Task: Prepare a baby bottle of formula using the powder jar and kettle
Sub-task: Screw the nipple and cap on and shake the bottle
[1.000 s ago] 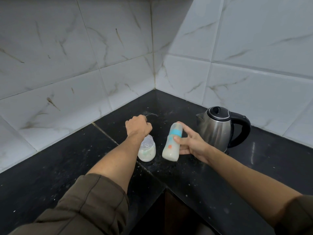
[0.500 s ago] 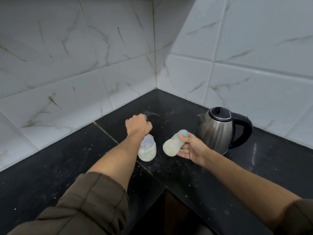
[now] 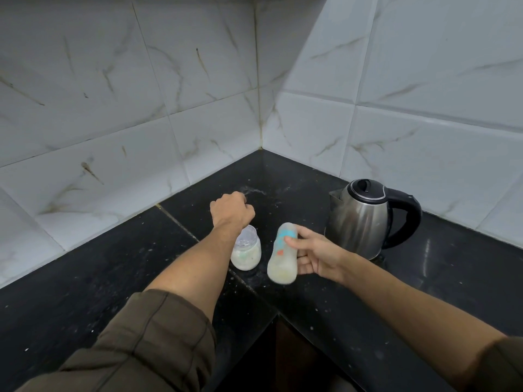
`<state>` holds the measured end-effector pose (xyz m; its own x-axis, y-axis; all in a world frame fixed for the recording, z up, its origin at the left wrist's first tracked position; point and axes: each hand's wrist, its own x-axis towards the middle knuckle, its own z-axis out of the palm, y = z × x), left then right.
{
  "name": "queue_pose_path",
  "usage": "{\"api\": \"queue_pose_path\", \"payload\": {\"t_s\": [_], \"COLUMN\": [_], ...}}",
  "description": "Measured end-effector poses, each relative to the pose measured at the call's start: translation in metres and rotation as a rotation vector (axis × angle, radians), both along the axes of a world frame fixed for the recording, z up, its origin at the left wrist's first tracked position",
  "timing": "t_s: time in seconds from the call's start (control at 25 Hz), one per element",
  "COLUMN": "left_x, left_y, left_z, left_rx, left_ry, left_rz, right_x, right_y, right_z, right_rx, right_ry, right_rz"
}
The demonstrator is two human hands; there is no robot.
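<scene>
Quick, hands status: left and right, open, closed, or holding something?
Left hand: closed in a fist, nothing visible in it.
Right hand: holding the baby bottle, fingers curled round it.

Your left hand [image 3: 232, 211] only shows its back, so you can't tell if the curled fingers hold anything. Your forearm covers the jar's [image 3: 249, 252] left edge. The bottle [image 3: 281, 265] in your right hand [image 3: 317, 256] is blurred and its print is unreadable. Both sleeves [image 3: 135, 343] run off the bottom edge.
</scene>
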<state>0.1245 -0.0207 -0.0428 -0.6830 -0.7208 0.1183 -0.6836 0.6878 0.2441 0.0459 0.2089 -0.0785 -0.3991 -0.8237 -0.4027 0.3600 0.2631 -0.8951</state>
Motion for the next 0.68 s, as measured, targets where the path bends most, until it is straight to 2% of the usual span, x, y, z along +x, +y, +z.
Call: {"api": "queue_pose_path", "payload": {"t_s": [0.12,0.16,0.28,0.32,0.44,0.48,0.6,0.68], "left_x": [0.001,0.0,-0.002,-0.002,-0.001,0.0,0.0,0.0], "left_y": [-0.001,0.0,0.003,0.003,0.001,0.0,0.0,0.001], "left_z": [0.001,0.0,0.0,0.0,0.0,-0.001,-0.003,-0.002], "left_rx": [-0.006,-0.007,-0.01,-0.01,-0.013,-0.011,-0.004,-0.005], "left_ry": [-0.005,-0.005,-0.004,-0.002,-0.003,0.0,0.002,0.002], "left_rz": [-0.003,-0.005,-0.012,-0.013,-0.007,-0.006,-0.008,-0.008], "right_x": [-0.003,-0.004,-0.001,-0.003,-0.011,-0.012,-0.008,-0.008], "right_y": [-0.005,-0.005,-0.002,-0.002,-0.004,-0.003,0.002,0.003], "right_z": [0.004,0.006,0.006,0.007,0.011,0.011,0.004,0.001], "right_rx": [0.004,0.014,0.025,0.011,0.006,0.018,0.061,0.035], "right_ry": [-0.068,-0.079,0.005,0.025,-0.033,-0.057,0.013,0.036], "right_rz": [-0.273,-0.252,0.009,0.02,-0.266,-0.298,-0.033,0.013]}}
